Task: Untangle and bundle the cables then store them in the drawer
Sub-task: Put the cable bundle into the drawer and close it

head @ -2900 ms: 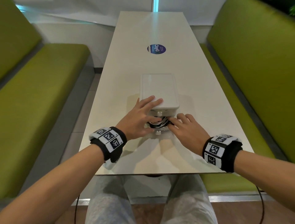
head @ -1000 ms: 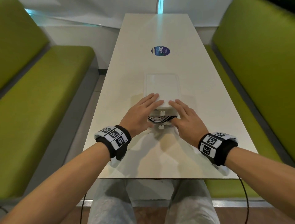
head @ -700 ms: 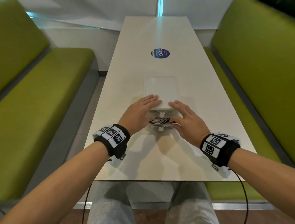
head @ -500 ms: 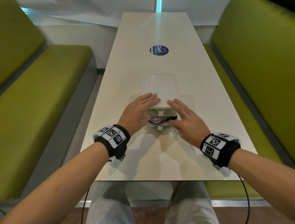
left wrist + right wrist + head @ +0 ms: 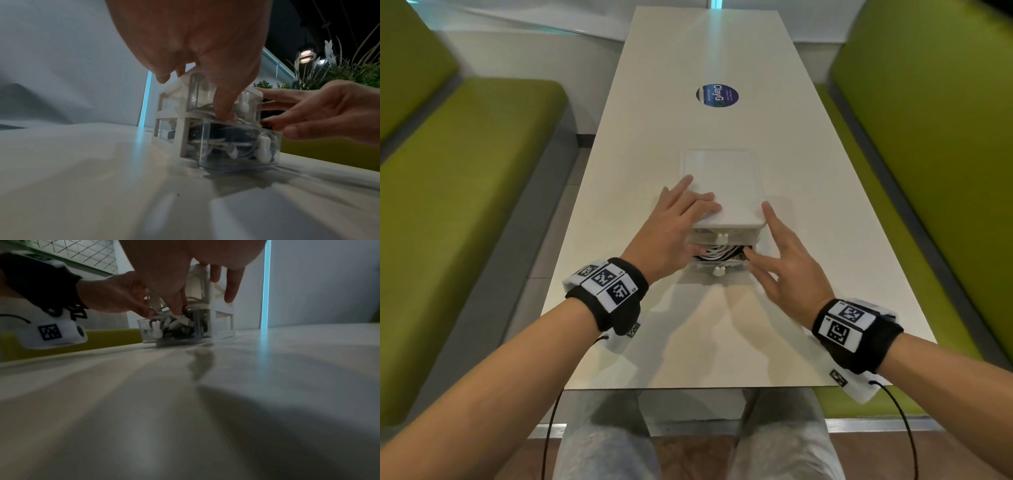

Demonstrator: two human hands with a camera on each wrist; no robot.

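Observation:
A small white drawer unit (image 5: 726,181) stands mid-table. Its clear lower drawer (image 5: 242,146), with a rabbit-shaped knob (image 5: 718,271), is pulled partly out and holds black and white cables (image 5: 717,254). My left hand (image 5: 674,229) lies with straight fingers on the unit's top while its thumb (image 5: 224,104) presses down on the cables. My right hand (image 5: 784,263) is spread at the drawer's right side, one finger along the unit's wall and its thumb on the cables (image 5: 179,322). The upper drawer (image 5: 722,236) is closed.
The long white table (image 5: 688,335) carries a round blue sticker (image 5: 717,96) farther back. Green benches (image 5: 465,192) (image 5: 945,137) run along both sides. The table's near edge lies just above my knees (image 5: 602,445).
My right hand has uncurled from inside the drawer and spread along the unit's right side. The left hand stays on the top. The lower drawer remains partly out.

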